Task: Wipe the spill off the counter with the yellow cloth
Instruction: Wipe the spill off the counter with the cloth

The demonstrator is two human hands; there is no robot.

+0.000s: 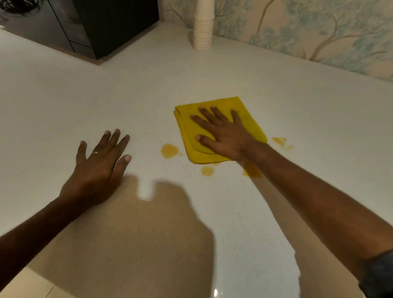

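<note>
A folded yellow cloth [247,112] lies flat on the white counter [310,105]. My right hand [224,134] presses down on it, fingers spread over the cloth. Orange spill spots surround the cloth: a round puddle [169,151] just left of it, a small drop [207,171] below it, a smear [252,171] under my right wrist, and a patch [279,141] to the right. My left hand [101,165] rests flat on the bare counter to the left, fingers apart, holding nothing.
A tall stack of white paper cups [203,19] stands at the back by the patterned wall. A black appliance [88,13] sits at the back left with a coiled cable [17,1] on top. The counter's front edge runs at the lower left.
</note>
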